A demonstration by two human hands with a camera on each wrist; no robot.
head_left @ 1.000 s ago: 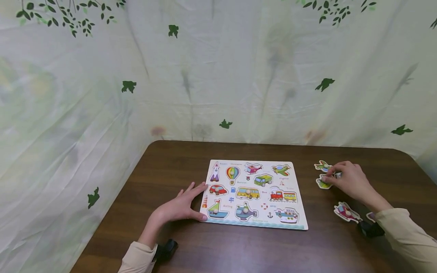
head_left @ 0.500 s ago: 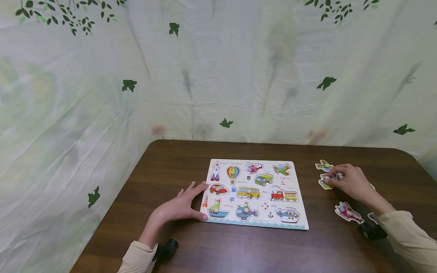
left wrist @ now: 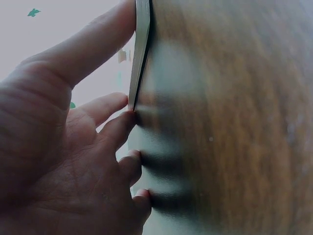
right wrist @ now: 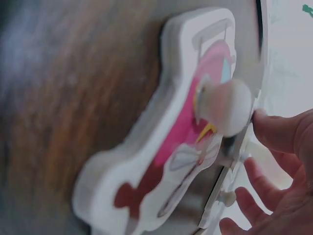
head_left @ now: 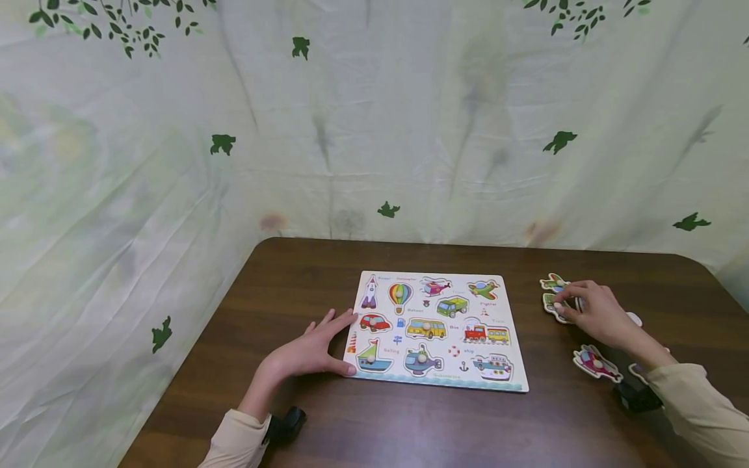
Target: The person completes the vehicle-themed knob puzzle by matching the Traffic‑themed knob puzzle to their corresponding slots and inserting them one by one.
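My left hand is at the left edge of a white vehicle puzzle board, thumb and fingers spread. In the left wrist view, the thumb and fingertips touch the board's side edge. On the right, my right hand pinches a green puzzle piece on the table with thumb and index finger; the fingers partly cover it. Just beyond lies an airplane puzzle piece. A pink helicopter puzzle piece lies nearer, its round knob large in the right wrist view.
Knobs stand on the board's balloon, car, bus, sailboat and submarine. Another piece is half hidden by the right wrist camera. A printed curtain hangs behind the brown table.
My right hand shifts slightly at the green puzzle piece, which moves a little right, then back left and slightly away. My left hand stays at the board's edge.
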